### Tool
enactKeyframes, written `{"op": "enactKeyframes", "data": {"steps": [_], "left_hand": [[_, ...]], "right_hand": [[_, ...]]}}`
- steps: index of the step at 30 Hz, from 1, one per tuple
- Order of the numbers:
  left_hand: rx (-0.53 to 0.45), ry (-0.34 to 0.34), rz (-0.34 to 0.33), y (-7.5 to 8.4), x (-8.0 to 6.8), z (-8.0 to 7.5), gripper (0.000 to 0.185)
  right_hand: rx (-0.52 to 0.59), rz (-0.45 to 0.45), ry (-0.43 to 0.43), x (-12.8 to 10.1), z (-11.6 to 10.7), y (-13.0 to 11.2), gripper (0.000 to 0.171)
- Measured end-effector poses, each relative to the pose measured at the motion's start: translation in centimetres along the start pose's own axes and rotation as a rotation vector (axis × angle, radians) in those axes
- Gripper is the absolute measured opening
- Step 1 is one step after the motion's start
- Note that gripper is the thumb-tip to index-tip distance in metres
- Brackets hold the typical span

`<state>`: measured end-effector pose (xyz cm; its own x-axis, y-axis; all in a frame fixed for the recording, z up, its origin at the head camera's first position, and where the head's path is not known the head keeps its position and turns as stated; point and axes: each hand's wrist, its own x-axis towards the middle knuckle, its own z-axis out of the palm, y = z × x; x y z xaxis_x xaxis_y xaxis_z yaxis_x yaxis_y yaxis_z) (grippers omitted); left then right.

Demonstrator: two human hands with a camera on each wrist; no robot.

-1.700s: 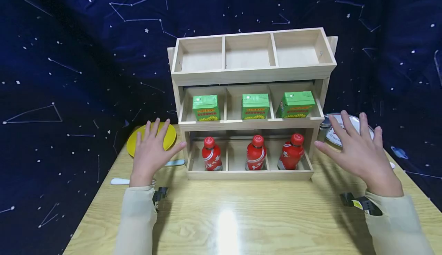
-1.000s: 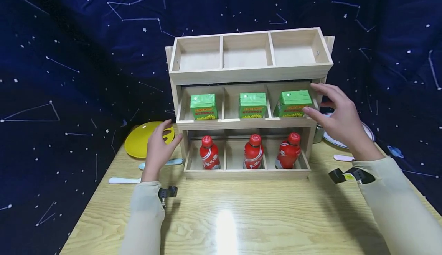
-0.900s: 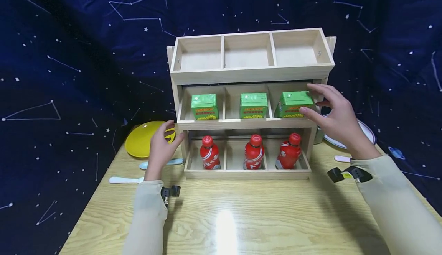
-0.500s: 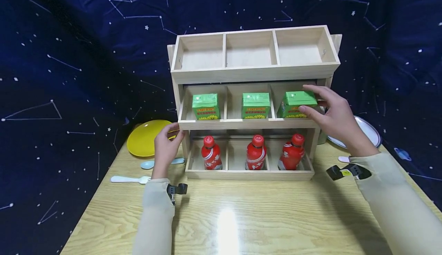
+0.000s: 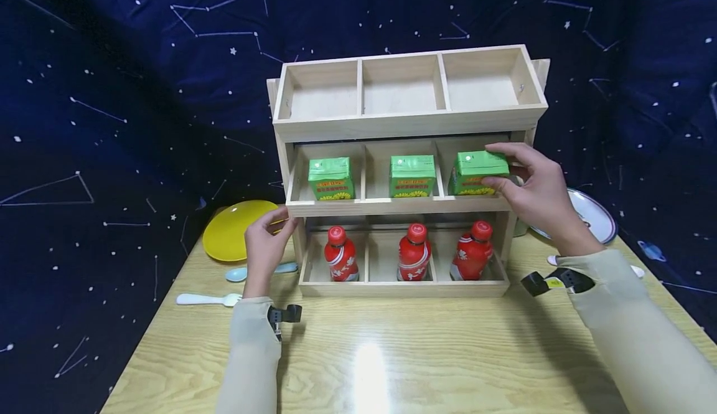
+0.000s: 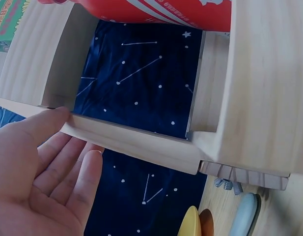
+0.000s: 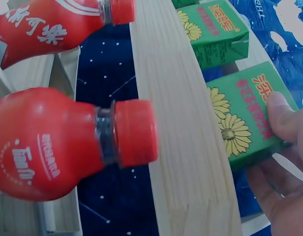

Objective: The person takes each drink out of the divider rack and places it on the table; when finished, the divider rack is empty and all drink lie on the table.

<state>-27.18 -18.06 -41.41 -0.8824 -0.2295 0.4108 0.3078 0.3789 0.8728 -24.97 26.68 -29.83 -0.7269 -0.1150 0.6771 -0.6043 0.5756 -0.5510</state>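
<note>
A three-tier wooden shelf stands on the table. My right hand pinches the green drink carton in the middle tier's right compartment; in the right wrist view the thumb presses the front of this carton. Two similar cartons, a left one and a central one, sit in the neighbouring compartments. My left hand grips the shelf's left side below the middle tier, its thumb on the wood and its fingers curled behind. Red bottles, left, centre and right, stand in the bottom tier.
A yellow plate, a light blue spoon and a white fork lie left of the shelf. To the right, a white plate is partly covered by my right hand. A dark starry cloth hangs behind.
Both hands began spread wide on either side of the shelf. The right moved up and left onto the right carton and took hold of it; the left moved to the shelf's left side.
</note>
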Motion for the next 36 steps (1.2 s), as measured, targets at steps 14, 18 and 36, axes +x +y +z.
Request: {"op": "enactKeyframes", "data": {"steps": [14,18,36], "left_hand": [[0.057,-0.005,-0.01,-0.3,0.1,-0.1,0.036],[0.064,-0.001,-0.016,-0.3,0.1,-0.3,0.035],[0.047,0.012,-0.026,-0.2,0.0,-0.1,0.032]], "right_hand": [[-0.003,-0.073,0.208,0.3,-3.3,-4.4,0.056],[0.007,-0.053,0.254,-0.5,-4.6,-5.8,0.053],[-0.217,0.313,0.329,-9.4,-7.3,-0.3,0.053]]}}
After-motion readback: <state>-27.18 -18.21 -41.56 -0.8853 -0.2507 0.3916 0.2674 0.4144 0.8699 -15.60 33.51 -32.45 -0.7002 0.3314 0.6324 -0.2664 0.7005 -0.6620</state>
